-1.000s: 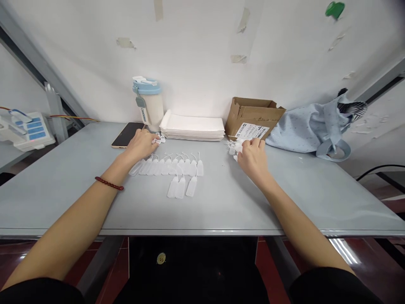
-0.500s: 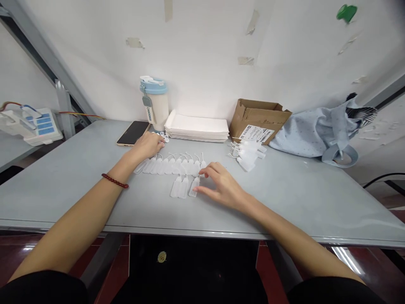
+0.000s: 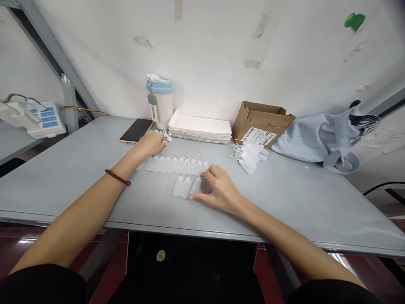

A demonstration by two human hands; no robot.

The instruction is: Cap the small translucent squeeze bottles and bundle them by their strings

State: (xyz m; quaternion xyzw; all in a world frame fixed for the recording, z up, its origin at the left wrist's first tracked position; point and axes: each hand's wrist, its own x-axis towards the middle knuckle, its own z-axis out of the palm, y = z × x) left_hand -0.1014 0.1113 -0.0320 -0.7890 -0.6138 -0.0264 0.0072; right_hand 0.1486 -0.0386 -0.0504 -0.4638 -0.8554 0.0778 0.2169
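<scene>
At the middle of the smooth grey tabletop (image 3: pixel 142 211), the right hand (image 3: pixel 224 191), thumb and forefinger apart, spans a flat, translucent white plastic tag (image 3: pixel 195 185), the rightmost of three lying before a longer row of similar tags (image 3: pixel 171 165). Behind, the left hand (image 3: pixel 150 145) bends over small round white pieces (image 3: pixel 169 137), whether gripping any cannot be told; farthest stand a cream, blue-lidded tumbler (image 3: pixel 165 107) and an open brown cardboard carton (image 3: pixel 268 118)
</scene>
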